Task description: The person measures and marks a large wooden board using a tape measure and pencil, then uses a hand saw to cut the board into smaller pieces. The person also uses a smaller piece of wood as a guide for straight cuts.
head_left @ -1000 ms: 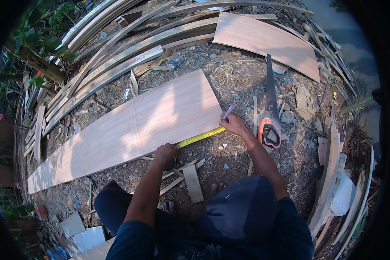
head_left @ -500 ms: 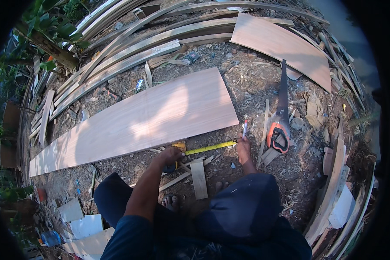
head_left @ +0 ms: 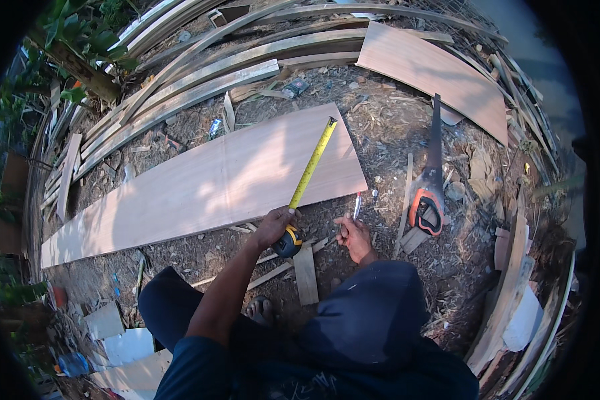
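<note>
My left hand is closed on a black and yellow tape measure at the near edge of a long plywood board. From it the yellow blade runs out across the board, its end close to the far edge near the right corner. Just off that board's near right corner is my right hand, closed around a slim pen with a red tip. The pen points away from me, toward the corner.
To the right lies a handsaw with an orange and black handle. Another plywood sheet rests at the far right. Long timber strips are stacked beyond the board. Offcuts and wood chips litter the ground by my feet.
The tape blade has swung from lying sideways between my hands to stretching over the board, longer now. My right hand has left the blade's end and drawn left and nearer, still with the pen.
</note>
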A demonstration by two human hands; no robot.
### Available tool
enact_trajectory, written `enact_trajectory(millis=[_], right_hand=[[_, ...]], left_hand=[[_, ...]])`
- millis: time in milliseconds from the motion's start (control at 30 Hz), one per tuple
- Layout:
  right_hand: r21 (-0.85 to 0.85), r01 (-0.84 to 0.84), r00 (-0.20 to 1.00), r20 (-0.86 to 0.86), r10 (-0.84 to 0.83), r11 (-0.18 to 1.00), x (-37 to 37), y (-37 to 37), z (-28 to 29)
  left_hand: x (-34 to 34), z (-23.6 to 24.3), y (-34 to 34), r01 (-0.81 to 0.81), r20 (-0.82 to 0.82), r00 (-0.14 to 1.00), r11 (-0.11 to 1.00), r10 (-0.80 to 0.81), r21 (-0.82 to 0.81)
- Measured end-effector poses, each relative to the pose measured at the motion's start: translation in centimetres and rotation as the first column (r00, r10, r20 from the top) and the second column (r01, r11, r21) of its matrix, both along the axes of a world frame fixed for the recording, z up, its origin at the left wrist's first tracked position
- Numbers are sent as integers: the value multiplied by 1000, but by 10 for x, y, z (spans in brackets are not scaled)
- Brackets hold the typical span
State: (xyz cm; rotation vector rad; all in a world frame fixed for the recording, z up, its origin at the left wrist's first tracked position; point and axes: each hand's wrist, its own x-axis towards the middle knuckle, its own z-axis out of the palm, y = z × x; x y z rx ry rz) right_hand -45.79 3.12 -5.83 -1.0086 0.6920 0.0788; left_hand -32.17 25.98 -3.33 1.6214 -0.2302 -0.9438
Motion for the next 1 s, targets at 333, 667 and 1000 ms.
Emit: enact_trajectory(millis=[333, 667, 1000], right_hand=[[-200, -172, 984, 3, 176, 965, -2, -24, 24], [-244, -421, 784, 387, 486, 874, -8, 33, 74], [-550, -813, 419, -324, 848, 191, -18, -17, 56]], left_hand=[[-55, -21, -96, -520, -249, 852, 806, 462, -283], [-96, -52, -123, -674, -96, 738, 722, 668, -153], [-58, -36, -86, -849, -363, 524, 507, 770, -149]])
